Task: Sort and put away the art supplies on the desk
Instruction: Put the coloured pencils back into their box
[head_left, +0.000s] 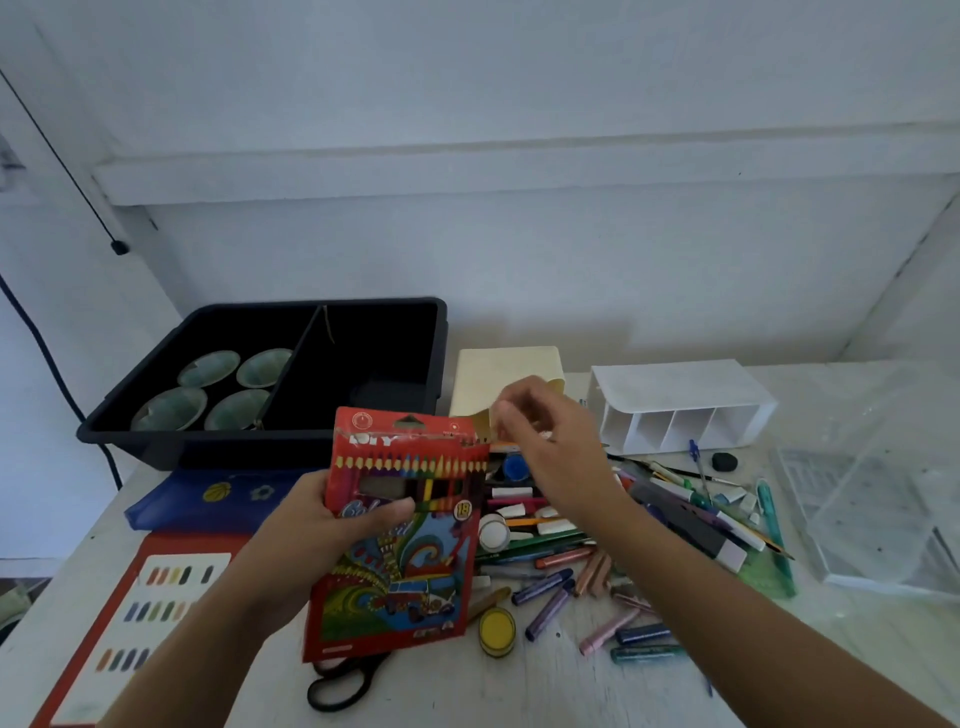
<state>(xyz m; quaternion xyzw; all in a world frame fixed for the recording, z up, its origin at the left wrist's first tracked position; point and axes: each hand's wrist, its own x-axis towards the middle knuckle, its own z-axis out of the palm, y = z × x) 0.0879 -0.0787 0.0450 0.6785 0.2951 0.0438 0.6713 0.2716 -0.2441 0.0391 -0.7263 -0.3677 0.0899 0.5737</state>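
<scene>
Sorting looks barely begun: the left grip (311, 530) holds the pencil box (400, 587) above the desk's (519, 691) front edge, the right grip (550, 457) pinches its top flap, and the crayon pile (597, 582) lies loose mid-desk.

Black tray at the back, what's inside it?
The black tray holds four round greenish dishes in its left compartment. The right compartment looks dark, contents unclear; its near corner is hidden behind the coloured pencil box held in the left hand.
</scene>
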